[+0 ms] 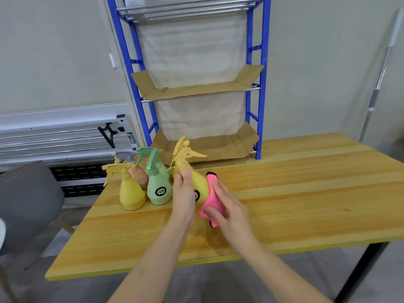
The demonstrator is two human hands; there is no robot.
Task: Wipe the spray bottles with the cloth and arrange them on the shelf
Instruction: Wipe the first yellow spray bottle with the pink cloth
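Head view: left hand grips yellow bottle; right hand presses pink cloth against it

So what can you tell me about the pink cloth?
The pink cloth looks soft and fuzzy, with black edging at its top and bottom ends. It is folded against the right side of the tilted yellow spray bottle. The right hand presses it there with fingers spread, above the wooden table.

Tilted yellow spray bottle with pink cloth against it; 3 bottles upright beside.
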